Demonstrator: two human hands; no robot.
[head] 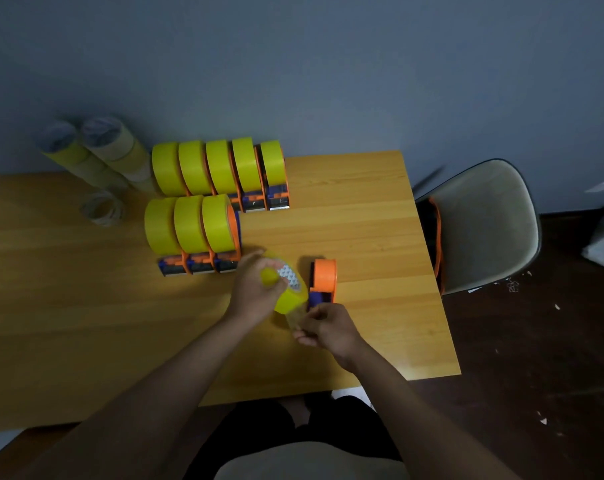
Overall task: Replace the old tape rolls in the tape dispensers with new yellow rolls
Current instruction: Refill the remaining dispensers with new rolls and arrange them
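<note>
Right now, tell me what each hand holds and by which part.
The left hand grips the yellow roll around its rim. The right hand pinches the loose tape end pulled from that roll.

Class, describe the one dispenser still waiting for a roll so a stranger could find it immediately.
Start at the wooden table and find the two rows of dispensers loaded with yellow rolls. The empty dispenser stands alone to their right, just beyond the right hand. Its bare orange wheel carries no yellow tape.
</note>
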